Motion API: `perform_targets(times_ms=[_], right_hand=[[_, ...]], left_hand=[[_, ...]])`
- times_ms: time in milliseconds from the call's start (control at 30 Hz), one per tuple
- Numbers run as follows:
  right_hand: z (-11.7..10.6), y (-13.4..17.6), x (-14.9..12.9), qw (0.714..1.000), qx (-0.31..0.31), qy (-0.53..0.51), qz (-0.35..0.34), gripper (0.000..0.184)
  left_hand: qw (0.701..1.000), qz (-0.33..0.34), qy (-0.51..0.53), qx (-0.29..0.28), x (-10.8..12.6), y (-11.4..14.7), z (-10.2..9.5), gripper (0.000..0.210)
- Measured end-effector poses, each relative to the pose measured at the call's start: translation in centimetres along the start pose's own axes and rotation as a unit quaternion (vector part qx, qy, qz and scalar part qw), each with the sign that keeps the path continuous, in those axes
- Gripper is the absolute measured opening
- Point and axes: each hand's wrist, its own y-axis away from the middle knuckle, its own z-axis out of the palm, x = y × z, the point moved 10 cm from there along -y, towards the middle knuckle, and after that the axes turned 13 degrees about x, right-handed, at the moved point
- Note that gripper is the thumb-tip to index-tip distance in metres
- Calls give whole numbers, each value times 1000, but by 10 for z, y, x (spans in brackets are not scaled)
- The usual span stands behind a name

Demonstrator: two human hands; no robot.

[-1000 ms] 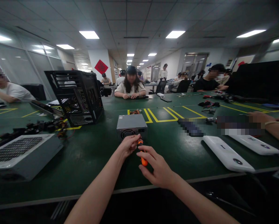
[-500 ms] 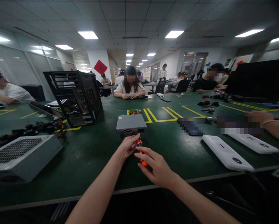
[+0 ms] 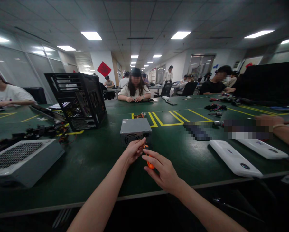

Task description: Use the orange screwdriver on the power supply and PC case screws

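Note:
A grey computer power supply [image 3: 136, 125] sits on the green table in front of me, its fan face turned towards me. My left hand [image 3: 133, 151] is just before that face, thumb and fingers pinched around the front end of a screwdriver [image 3: 150, 164]. Fingers of my right hand [image 3: 164, 172] are curled around the screwdriver's orange and black handle, close behind the left. The tool points up and away, towards the power supply's right corner. My left fingers hide its tip, so I cannot tell whether it touches a screw.
An open black computer case [image 3: 78, 101] stands left, behind a larger grey power supply [image 3: 26, 161] and loose cables. At right lie a dark phone [image 3: 199, 131] and white devices [image 3: 235, 158], near a co-worker's hand [image 3: 270, 121]. Another person sits opposite.
My right fingers have shifted slightly on the orange handle, and the handle has moved a little to the right. The left hand stays nearly in place. The person at far left has lowered an arm.

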Motion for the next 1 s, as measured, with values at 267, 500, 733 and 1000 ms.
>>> perform_targets(times_ms=[267, 500, 733, 1000], right_hand=[[1, -1, -2, 1000, -11, -23, 18, 34], [-1, -1, 0, 1000, 10, 20, 8, 27], [6, -1, -7, 999, -38, 2, -1, 33], [0, -3, -4, 1000, -7, -8, 10, 30]], left_hand=[[1000, -8, 2, -13, -2, -4, 0, 26], [1000, -5, 5, -8, 0, 0, 0, 27], [999, -4, -18, 26, -2, -3, -5, 30], [1000, -6, -2, 13, -2, -5, -4, 25]])
